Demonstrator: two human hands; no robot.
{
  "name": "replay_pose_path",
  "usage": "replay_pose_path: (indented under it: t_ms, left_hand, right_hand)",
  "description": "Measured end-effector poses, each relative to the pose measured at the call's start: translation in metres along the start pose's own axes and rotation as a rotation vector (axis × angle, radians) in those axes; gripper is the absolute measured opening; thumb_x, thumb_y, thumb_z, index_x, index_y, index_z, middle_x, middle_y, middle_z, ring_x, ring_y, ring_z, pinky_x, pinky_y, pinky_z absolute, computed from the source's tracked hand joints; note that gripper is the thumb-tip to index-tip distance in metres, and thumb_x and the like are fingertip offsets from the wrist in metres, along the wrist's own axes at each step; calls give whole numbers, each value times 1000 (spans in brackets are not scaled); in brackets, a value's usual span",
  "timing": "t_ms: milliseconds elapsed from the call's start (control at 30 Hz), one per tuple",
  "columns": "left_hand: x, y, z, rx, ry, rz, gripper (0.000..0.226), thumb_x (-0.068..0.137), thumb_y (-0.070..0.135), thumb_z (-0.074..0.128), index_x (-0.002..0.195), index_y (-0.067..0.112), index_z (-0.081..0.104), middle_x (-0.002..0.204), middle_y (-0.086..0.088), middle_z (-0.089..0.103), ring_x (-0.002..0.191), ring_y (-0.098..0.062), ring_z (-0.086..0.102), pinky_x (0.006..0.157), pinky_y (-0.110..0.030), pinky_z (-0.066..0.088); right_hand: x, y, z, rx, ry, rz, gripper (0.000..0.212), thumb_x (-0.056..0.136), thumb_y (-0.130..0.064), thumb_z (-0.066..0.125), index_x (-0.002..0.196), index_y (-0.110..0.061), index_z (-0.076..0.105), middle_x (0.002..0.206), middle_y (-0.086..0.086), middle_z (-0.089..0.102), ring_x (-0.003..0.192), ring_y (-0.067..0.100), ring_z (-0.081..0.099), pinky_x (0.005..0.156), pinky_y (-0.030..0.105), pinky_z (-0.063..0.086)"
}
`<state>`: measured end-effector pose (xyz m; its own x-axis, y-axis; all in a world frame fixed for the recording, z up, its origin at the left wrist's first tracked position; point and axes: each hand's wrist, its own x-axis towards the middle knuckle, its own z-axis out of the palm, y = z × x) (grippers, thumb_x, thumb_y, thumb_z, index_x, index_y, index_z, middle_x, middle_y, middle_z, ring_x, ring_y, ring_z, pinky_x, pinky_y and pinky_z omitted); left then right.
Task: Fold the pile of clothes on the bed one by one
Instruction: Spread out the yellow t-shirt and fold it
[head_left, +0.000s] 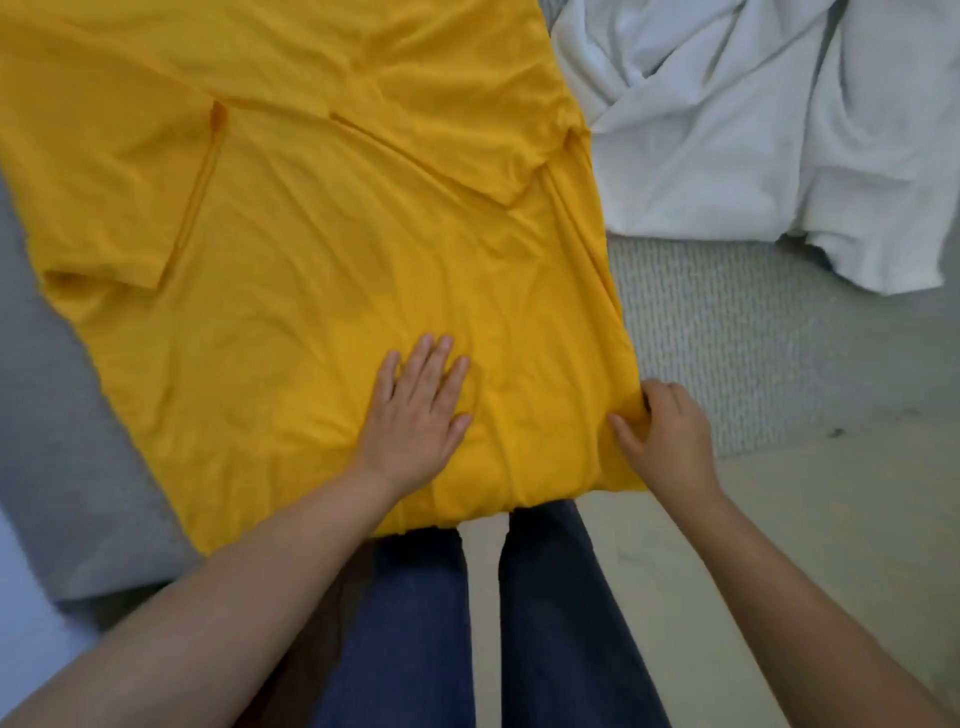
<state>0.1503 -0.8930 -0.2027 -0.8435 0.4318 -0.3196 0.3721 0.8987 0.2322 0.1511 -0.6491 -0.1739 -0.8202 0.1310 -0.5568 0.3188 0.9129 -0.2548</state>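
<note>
A large yellow T-shirt (322, 234) lies spread flat across the bed, with one sleeve out at the left and the other sleeve folded inward near the top right. My left hand (415, 415) lies flat on the lower part of the shirt, fingers straight, pressing the cloth. My right hand (665, 436) pinches the shirt's right edge near its bottom corner, thumb on top and fingers curled under the fabric. A crumpled white garment (753, 130) sits at the upper right, beside the yellow shirt.
The grey bed cover (753, 338) shows to the right of the shirt and along its left side. The bed's near edge runs under the shirt's hem. My legs in dark blue trousers (545, 623) stand against that edge, on a pale floor.
</note>
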Motion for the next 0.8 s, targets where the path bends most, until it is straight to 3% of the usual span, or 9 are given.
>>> replay_pose_path:
  t_ms: [167,233,300,400,500,600,667,733,800]
  left_hand:
    - [-5,38,12,-93,60,-258,49,85,28,41,122,-2,55,129,-21,53,117,-40,51,91,-62,38]
    - [-7,49,20,-165,107,-335,50,89,23,46,132,-2,43,140,-21,40,129,-41,36,105,-59,24]
    - [-21,62,26,-209,146,-372,54,86,23,51,131,-4,43,140,-23,39,129,-43,35,105,-59,22]
    - [-51,93,36,-194,138,-386,66,76,34,65,124,-9,49,133,-29,45,121,-48,43,98,-63,28]
    - [-76,120,55,-303,103,-589,88,76,46,66,139,-2,28,149,-22,19,139,-38,16,113,-48,2]
    - [-78,123,65,-376,193,-640,98,70,49,71,141,0,24,151,-19,15,141,-35,10,112,-45,-4]
    - [-73,119,66,-406,200,-658,99,69,51,70,142,3,23,152,-15,14,142,-31,9,112,-41,-6]
    - [-72,114,63,-430,203,-685,97,73,63,59,142,4,25,152,-15,14,142,-29,10,112,-41,-3]
    - [-76,113,54,-419,282,-683,96,75,72,41,134,-3,40,145,-26,28,134,-41,27,108,-54,18]
  right_hand:
    - [-23,14,7,-133,-50,-55,16,86,-13,58,86,3,58,101,19,58,96,31,52,81,37,32]
    - [-25,19,6,-197,-68,-124,14,89,-16,53,83,-3,53,91,13,56,90,29,52,79,35,30]
    - [-27,24,1,-168,-118,-137,16,92,-17,49,79,-10,42,73,4,47,77,26,49,75,35,32]
    - [-32,31,-17,59,-173,-112,10,93,-12,48,89,-8,39,71,3,44,67,20,43,57,30,31]
    - [-36,29,-45,292,-196,-71,14,93,-11,49,101,-14,37,84,7,49,65,15,47,52,27,39]
    - [-33,15,-73,530,-402,-28,25,94,-2,44,92,-27,42,86,6,50,65,18,51,50,29,47]
    - [-26,-2,-82,661,-501,-8,33,93,5,41,83,-25,50,81,4,54,57,15,55,47,25,49]
    - [-10,-27,-83,821,-487,50,32,92,8,37,75,-15,52,65,3,60,47,12,57,47,22,50]
    - [10,-53,-81,1041,-437,130,31,94,8,31,75,-10,48,60,5,62,50,14,60,52,24,53]
